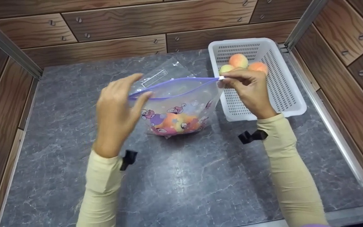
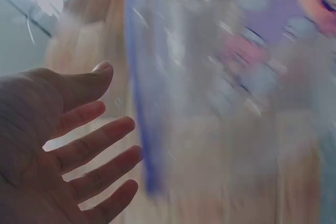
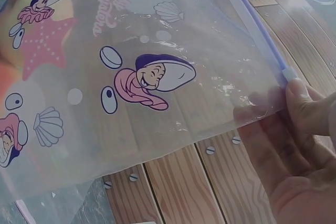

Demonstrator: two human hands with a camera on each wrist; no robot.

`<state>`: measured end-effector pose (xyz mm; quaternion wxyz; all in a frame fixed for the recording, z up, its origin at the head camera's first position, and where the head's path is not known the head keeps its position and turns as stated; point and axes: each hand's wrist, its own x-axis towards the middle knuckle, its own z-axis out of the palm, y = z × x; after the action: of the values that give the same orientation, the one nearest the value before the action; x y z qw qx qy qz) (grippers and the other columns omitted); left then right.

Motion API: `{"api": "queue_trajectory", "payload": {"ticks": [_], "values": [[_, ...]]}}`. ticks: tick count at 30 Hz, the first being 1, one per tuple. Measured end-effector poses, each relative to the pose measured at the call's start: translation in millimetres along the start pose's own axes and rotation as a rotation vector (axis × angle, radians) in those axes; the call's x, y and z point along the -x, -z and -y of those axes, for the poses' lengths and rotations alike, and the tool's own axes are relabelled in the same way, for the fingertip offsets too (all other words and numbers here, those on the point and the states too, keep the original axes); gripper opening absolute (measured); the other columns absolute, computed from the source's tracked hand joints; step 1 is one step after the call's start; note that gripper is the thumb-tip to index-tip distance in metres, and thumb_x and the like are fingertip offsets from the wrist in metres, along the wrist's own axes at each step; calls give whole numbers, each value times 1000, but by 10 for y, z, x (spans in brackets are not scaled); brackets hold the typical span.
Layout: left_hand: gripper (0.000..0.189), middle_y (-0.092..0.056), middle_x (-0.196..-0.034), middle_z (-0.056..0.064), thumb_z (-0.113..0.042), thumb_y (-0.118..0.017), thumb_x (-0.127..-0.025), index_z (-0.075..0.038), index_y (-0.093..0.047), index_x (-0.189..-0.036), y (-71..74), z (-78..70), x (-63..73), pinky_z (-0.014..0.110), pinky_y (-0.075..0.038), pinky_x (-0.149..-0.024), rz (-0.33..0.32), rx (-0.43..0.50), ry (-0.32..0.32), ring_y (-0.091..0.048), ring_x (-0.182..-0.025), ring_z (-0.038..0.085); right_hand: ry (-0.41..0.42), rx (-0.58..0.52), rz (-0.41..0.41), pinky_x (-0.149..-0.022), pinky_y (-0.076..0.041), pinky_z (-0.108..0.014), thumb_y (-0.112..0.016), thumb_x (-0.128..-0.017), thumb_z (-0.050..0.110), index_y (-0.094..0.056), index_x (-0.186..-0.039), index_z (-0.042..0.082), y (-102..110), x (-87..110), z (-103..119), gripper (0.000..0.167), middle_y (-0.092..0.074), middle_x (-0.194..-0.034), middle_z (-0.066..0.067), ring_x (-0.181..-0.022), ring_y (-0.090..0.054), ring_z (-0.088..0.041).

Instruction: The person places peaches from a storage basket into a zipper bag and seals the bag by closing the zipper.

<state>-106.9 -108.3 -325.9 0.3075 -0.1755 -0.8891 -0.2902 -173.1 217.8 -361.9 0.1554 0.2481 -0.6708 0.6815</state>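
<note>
A clear slider zip bag (image 1: 181, 104) with a purple zip and cartoon prints stands over the table, its mouth parted. Orange-yellow, peach-like fruit (image 1: 180, 122) shows through its lower part. My right hand (image 1: 250, 91) pinches the bag's top right corner at the white slider (image 1: 221, 78); the right wrist view shows thumb and fingers on either side of the film. My left hand (image 1: 115, 110) is by the other end of the zip, thumb and fingers spread. In the left wrist view that hand (image 2: 79, 145) has nothing in its fingers, and the blurred purple zip (image 2: 139, 87) passes just beyond the fingertips.
A white perforated basket (image 1: 290, 91) sits at the back right with several peach-like fruits (image 1: 238, 61) in it. Behind the bag lies another clear plastic bag (image 1: 172, 67), flat on the dark marbled table (image 1: 175, 183). Wood-patterned panels (image 1: 121, 23) enclose the back and sides.
</note>
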Motion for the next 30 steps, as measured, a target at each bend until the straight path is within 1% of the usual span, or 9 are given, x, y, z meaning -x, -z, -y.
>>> {"api": "queue_trajectory", "payload": {"ticks": [2, 5, 8, 12, 15, 17, 19, 24, 30], "values": [[43, -71, -123, 8, -33, -75, -92, -7, -68, -126, -71, -232, -143, 44, -49, -99, 50, -41, -86, -66, -111, 27, 5, -9, -16, -73, -62, -33, -71, -87, -13, -70, -93, -17, 1, 0, 3, 8, -75, -84, -16, -74, -74, -19], [43, -72, -121, 7, -36, -73, -94, -10, -68, -127, -236, -557, -349, 43, -50, -97, 158, -74, -178, -66, -110, 26, 9, -26, -34, -72, -63, -34, -72, -87, -12, -69, -91, -18, -4, -1, -3, 8, -74, -81, -17, -72, -73, -20], [44, -73, -118, 6, -40, -72, -93, -13, -69, -128, -434, -806, -528, 40, -53, -87, 277, -123, -217, -68, -103, 26, 10, -43, -37, -72, -63, -34, -71, -87, -12, -68, -92, -19, -7, 4, -16, 9, -74, -81, -17, -73, -73, -20], [41, -76, -107, 3, -48, -68, -94, -18, -72, -121, -710, -999, -721, 37, -51, -74, 413, -210, -225, -68, -88, 25, 30, -9, -66, -72, -62, -31, -73, -88, -7, -69, -92, -19, -13, 9, -38, 13, -73, -83, -18, -75, -73, -18], [36, -75, -90, 1, -51, -64, -95, -20, -76, -109, -871, -1063, -807, 39, -50, -68, 451, -278, -236, -67, -75, 25, 56, 30, -101, -71, -61, -28, -75, -87, -5, -70, -90, -18, -22, 14, -50, 15, -74, -84, -16, -75, -72, -15], [33, -72, -77, 0, -49, -64, -96, -20, -78, -98, -934, -1069, -830, 41, -50, -65, 441, -312, -244, -64, -66, 24, 69, 38, -115, -70, -61, -27, -76, -87, -4, -70, -89, -17, -41, 20, -57, 15, -74, -83, -15, -75, -72, -15], [31, -69, -71, 0, -46, -63, -98, -19, -79, -94, -962, -1063, -839, 43, -51, -64, 426, -335, -253, -60, -61, 23, 74, 22, -123, -70, -61, -28, -76, -86, -7, -70, -88, -18, -55, 23, -66, 13, -74, -82, -13, -74, -72, -15], [26, -68, -68, 1, -37, -62, -100, -20, -79, -91, -989, -1021, -846, 46, -54, -66, 422, -340, -266, -58, -59, 23, 87, 40, -142, -70, -61, -26, -74, -84, -12, -69, -86, -18, -85, 28, -70, 8, -75, -81, -8, -74, -72, -13], [24, -66, -66, 1, -23, -61, -100, -19, -77, -82, -1005, -973, -819, 46, -53, -62, 395, -335, -274, -55, -57, 23, 90, 63, -147, -69, -59, -23, -72, -84, -16, -66, -86, -19, -130, 41, -39, 7, -73, -80, -3, -73, -69, -11]]}}
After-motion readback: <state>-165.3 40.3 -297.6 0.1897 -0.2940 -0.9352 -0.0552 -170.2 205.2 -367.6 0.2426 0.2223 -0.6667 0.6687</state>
